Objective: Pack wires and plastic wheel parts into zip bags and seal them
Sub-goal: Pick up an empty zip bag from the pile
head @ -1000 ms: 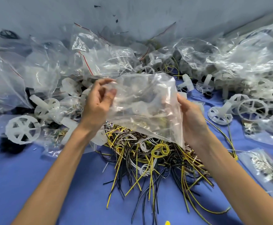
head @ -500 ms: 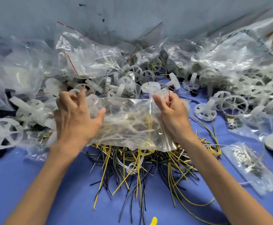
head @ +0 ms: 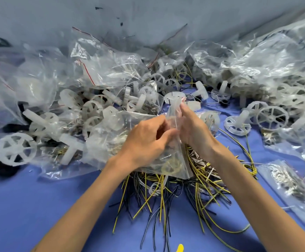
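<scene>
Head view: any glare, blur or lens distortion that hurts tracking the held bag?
Head view: strong glare on the crumpled bags top right; the wheel pile at the right edge is smeared; the zip bag, left hand and right hand gripping it are fairly sharp; wide-angle bending at edges; soft light, faint shadows.

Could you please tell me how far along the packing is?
Done, it seems: filled bags lie at the left. In hand: the left hand and right hand pinch one bag holding a wire coil, apparently closing it; whether it is sealed is unclear. Left: a heap of loose wires and many loose wheels.
</scene>
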